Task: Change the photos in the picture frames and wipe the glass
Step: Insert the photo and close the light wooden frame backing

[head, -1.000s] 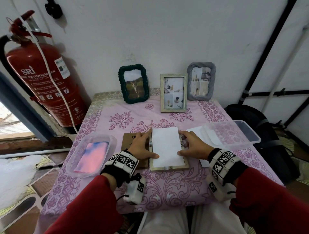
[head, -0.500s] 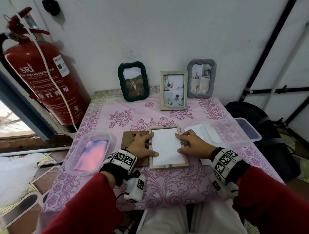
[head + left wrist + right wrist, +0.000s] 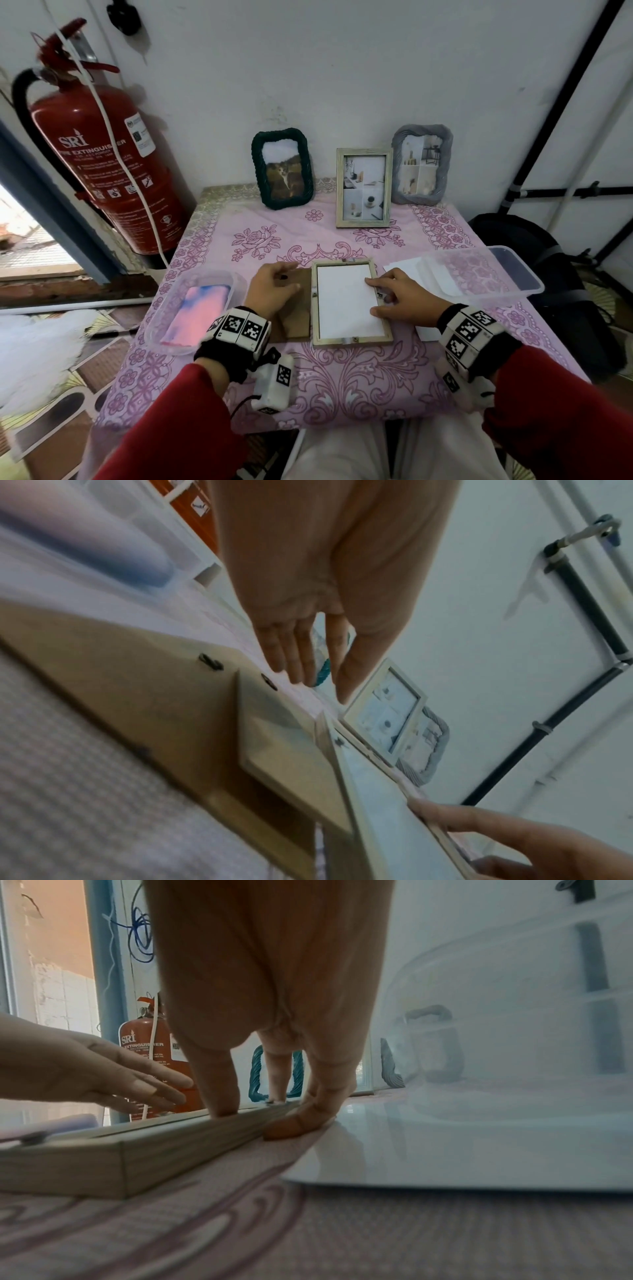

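Observation:
A pale wooden picture frame [image 3: 352, 340] lies face down in the middle of the pink tablecloth, with a white photo back [image 3: 346, 301] set inside it. My right hand [image 3: 397, 298] rests on the frame's right rail, index finger and thumb touching the photo; in the right wrist view its fingers [image 3: 219, 1096] press on the frame [image 3: 154, 1148]. My left hand [image 3: 274, 287] hovers flat and empty over the brown backing board [image 3: 296, 315] just left of the frame. The left wrist view shows its straight fingers [image 3: 294, 656] above that board [image 3: 137, 669].
Three framed photos stand against the wall: dark green [image 3: 282, 168], wooden [image 3: 363, 186], grey [image 3: 421, 164]. A clear tub [image 3: 239, 284] with a pink-blue cloth [image 3: 195, 308] is at left, another clear tub [image 3: 479, 274] over white sheets at right. A fire extinguisher [image 3: 113, 164] stands far left.
The white photo, earlier lying over the frame's top edge, now sits inside the frame. My left hand has left the frame's left rail and moved left over the backing board.

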Motion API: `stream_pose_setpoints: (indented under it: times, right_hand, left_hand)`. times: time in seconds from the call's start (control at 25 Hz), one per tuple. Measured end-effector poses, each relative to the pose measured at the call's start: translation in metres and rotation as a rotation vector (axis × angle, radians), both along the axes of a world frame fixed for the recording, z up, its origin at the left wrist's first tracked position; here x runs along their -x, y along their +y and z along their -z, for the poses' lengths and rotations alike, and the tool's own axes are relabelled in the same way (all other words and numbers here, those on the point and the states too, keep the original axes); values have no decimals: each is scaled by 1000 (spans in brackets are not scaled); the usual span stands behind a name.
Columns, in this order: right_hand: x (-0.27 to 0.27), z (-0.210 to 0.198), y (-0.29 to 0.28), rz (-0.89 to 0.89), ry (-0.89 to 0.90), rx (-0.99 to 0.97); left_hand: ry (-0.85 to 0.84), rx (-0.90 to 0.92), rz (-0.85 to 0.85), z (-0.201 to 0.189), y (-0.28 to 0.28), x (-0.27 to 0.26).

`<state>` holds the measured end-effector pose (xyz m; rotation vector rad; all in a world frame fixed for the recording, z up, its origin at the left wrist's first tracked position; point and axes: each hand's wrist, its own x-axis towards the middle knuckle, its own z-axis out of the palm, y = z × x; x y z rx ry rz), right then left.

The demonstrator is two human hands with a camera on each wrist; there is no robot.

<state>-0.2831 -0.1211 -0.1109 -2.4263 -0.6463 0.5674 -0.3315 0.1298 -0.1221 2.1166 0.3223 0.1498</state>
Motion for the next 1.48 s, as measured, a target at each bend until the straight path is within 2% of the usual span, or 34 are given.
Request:
stream_pose_setpoints:
  times: [0.08,0.2,0.32,0.52,0.68,0.84,0.96,1.16,1.4,1.48]
  right_hand:
    - [0,0,-1,-7,10,13]
    - [-1,1,-1,2,20,27]
    - [-3,3,-2,25,33,8]
    - [-4,6,-2,36,46,-42]
    - [-6,9,-4,56,72,-77]
    - [-7,12,-4,64,81,-96]
    - [-8,13,-4,64,80,-108]
    - [-9,16,-5,73,74,-122]
    - [-7,16,-6,104,84,-130]
    - [-7,16,-6,101,88,-129]
  left_hand:
    - [29,-87,-63,2,9,5]
    - [68,-3,-102,6,14,14]
    - [96,34,-66,9,10,16]
    - [84,-90,-76,6,12,10]
    - [-16,-211,-110,-5,12,13]
    - [-139,-65,-156,-19,16,12]
    - [-117,27,-189,-22,17,9]
    - [-94,58,-158,-22,20,8]
    - [31,128,1,-24,25,13]
    - [-2,136,-3,-25,27,15]
